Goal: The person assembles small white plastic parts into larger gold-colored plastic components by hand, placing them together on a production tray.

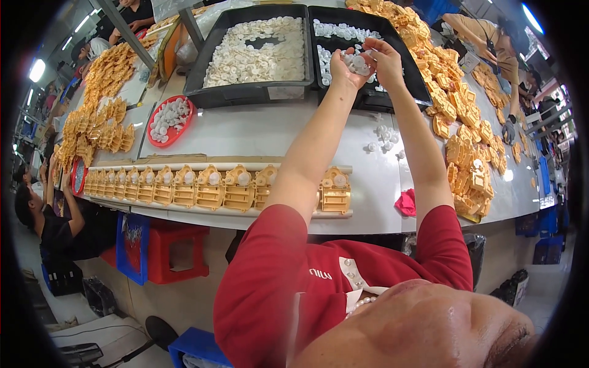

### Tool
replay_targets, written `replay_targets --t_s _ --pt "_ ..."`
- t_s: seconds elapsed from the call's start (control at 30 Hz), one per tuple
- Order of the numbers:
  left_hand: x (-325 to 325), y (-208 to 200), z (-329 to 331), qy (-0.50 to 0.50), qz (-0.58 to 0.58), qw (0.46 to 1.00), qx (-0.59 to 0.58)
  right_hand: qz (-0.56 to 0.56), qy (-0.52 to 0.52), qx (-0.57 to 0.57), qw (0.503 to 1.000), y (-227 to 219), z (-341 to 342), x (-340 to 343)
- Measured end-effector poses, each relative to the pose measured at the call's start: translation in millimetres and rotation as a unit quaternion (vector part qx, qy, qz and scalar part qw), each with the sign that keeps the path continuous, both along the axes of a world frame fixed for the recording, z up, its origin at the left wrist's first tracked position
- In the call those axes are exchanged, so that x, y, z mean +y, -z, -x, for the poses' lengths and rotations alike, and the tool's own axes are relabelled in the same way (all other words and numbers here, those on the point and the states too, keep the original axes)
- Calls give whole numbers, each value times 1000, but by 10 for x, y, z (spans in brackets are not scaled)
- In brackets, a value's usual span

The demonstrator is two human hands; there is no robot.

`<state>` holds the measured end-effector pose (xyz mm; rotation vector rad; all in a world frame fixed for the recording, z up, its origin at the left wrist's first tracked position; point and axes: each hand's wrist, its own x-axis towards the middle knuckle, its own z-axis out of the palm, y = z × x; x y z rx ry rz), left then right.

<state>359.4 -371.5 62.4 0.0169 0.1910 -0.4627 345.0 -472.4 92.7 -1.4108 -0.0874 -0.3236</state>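
Both my arms reach over the right-hand black tray (423, 92), which holds small white plastic parts (346, 30). My left hand (348, 72) is cupped palm up around a small heap of white round plastic parts (357, 62). Right beside it, my right hand (388, 61) has its fingers bent against the heap, apparently pinching one part; the fingertips are partly hidden. Below my forearms runs a rail with a row of yellow plastic housings (185, 187), most with a white round part on top. My left arm hides a stretch of that row.
Another black tray (251, 91) holds flat whitish discs. A red dish (151, 130) of white parts stands left. Loose white parts (386, 138) and a pink cloth (405, 202) lie on the table. Yellow housings are piled right (457, 104) and left (98, 132). Other people work nearby.
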Motion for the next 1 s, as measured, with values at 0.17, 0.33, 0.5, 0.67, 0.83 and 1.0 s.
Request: replay_targets --t_s 0.17,0.33,0.5,0.67,0.83,1.0 --pt "170 -90 266 35 -1 999 4 -160 -170 63 970 -181 142 -66" --pt "374 -65 541 62 67 996 -17 26 -180 69 981 -187 443 -12" --pt "547 -45 906 65 -14 998 -2 394 -161 -15 905 -354 982 144" --pt "772 61 1307 72 -5 997 -3 512 -113 -151 838 -368 1373 218" --pt "944 20 1713 74 -34 995 51 539 -124 -169 816 -303 1680 265" --pt "1128 -41 2040 65 -63 995 41 512 -154 -134 834 -217 1886 327"
